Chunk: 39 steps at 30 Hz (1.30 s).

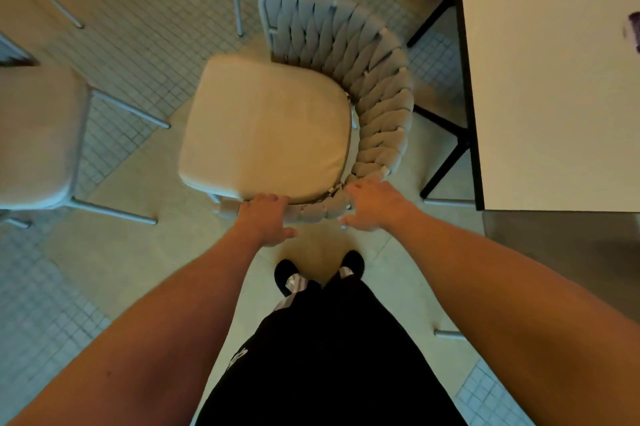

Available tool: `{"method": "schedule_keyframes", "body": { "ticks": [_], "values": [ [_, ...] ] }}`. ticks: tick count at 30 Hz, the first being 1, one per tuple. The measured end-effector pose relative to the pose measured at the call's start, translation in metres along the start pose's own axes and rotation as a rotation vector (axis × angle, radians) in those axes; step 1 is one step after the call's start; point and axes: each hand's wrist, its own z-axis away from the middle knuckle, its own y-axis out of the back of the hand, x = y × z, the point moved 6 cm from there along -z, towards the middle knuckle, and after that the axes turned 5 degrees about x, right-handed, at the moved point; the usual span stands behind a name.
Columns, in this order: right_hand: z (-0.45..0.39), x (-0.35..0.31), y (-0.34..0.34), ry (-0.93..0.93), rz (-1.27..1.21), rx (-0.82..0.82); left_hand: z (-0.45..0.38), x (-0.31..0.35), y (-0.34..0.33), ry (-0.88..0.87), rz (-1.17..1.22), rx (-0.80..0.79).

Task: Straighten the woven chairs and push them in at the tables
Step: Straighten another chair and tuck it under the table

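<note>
No legible text, number, brand or sign appears in this view. The black shorts (322, 356) carry a pale mark near the left hem, partly hidden and too blurred to read. A purple smudge (633, 32) on the white table (554, 79) at the right edge is cropped and shows no readable characters.

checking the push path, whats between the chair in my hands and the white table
In the head view, nothing stands between the chair and the table: only bare floor and the table's own black legs.
</note>
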Motion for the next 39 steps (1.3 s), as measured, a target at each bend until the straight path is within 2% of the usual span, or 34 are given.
{"method": "schedule_keyframes", "body": {
  "ticks": [9,12,16,21,26,32,36,39],
  "values": [
    [-0.047,0.019,-0.013,0.068,0.207,-0.116,-0.037,-0.004,-0.022,0.007,-0.066,-0.096],
    [-0.056,0.024,-0.016,0.093,0.259,-0.173,-0.047,-0.001,-0.032,0.019,-0.087,-0.078],
    [-0.062,0.029,-0.018,0.138,0.32,-0.154,-0.059,0.0,-0.038,-0.009,-0.078,0.007],
    [-0.059,0.026,-0.017,0.169,0.339,-0.113,-0.06,-0.003,-0.035,-0.081,-0.119,0.004],
    [-0.062,-0.001,-0.022,0.119,0.265,-0.104,-0.06,-0.032,-0.022,-0.098,-0.202,-0.032],
    [-0.071,-0.047,-0.026,-0.031,0.035,-0.105,-0.068,-0.075,0.013,-0.097,-0.358,0.071],
    [-0.081,-0.083,-0.023,-0.132,-0.123,-0.132,-0.078,-0.105,0.037,-0.015,-0.433,0.066],
    [-0.092,-0.101,-0.022,-0.155,-0.186,-0.14,-0.084,-0.121,0.048,0.063,-0.446,0.121]
  ]
}}
